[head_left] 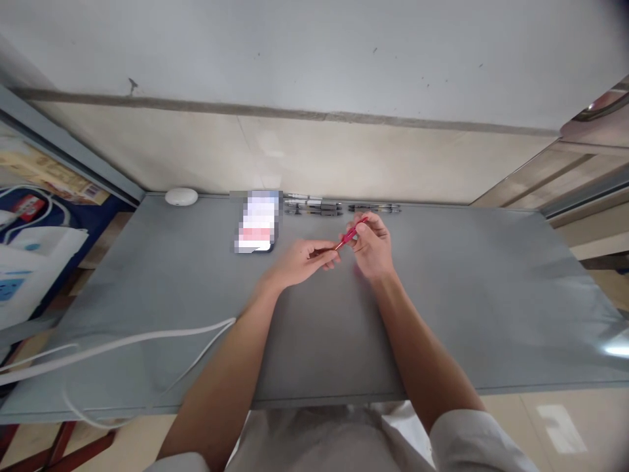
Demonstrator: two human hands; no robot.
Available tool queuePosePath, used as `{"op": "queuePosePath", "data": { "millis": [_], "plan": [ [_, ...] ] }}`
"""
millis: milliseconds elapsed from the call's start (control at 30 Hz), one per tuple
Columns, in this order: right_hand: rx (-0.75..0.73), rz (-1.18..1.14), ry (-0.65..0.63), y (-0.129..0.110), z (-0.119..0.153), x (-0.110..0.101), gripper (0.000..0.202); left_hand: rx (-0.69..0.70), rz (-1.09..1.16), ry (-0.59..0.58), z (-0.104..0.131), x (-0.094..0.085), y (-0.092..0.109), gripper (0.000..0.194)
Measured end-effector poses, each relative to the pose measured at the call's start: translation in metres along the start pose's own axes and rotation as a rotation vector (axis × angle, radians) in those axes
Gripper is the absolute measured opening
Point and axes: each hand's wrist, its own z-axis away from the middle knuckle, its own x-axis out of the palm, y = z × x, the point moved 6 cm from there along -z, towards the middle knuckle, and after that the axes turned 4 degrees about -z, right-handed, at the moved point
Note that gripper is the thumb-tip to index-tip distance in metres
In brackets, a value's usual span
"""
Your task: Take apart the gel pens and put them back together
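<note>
While the upper part of a red pen [350,235] is being gripped by the right hand [372,244], its lower end is being pinched by the left hand [307,261]. The pen is being held over the gray table [319,341], near the lined-up pens [314,212] and to the right of a phone [257,223].

Forearms [417,337] angled inward, left hand [298,262] near right hand [373,249] — both pinching
</note>
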Motion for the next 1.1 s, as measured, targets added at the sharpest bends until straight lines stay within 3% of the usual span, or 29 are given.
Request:
{"op": "queuePosePath", "data": {
  "millis": [400,500,700,800,1033,1100],
  "plan": [
    [-0.03,0.015,0.08,-0.0003,-0.0004,-0.0027,0.025,-0.025,-0.163,0.185,-0.0033,-0.007,-0.0058,0.028],
    [-0.017,-0.052,0.063,-0.0002,-0.0002,-0.0059,0.021,-0.017,-0.107,0.15,-0.0033,-0.0061,-0.0045,0.031],
    [0.012,-0.093,-0.041,-0.0009,-0.0007,-0.0048,0.02,-0.045,0.01,-0.049,-0.0012,0.0017,-0.0033,0.034],
    [0.029,-0.076,-0.047,0.0005,-0.0011,-0.0043,0.024,-0.07,0.025,-0.061,-0.001,0.0025,-0.0043,0.033],
    [-0.018,0.005,0.083,0.0,-0.0024,-0.0081,0.027,-0.088,-0.151,0.187,-0.0045,-0.0045,-0.0091,0.028],
    [-0.02,-0.007,0.083,-0.0008,-0.0019,-0.0079,0.024,-0.085,-0.163,0.212,-0.005,-0.0057,-0.0086,0.029]
  ]
}}
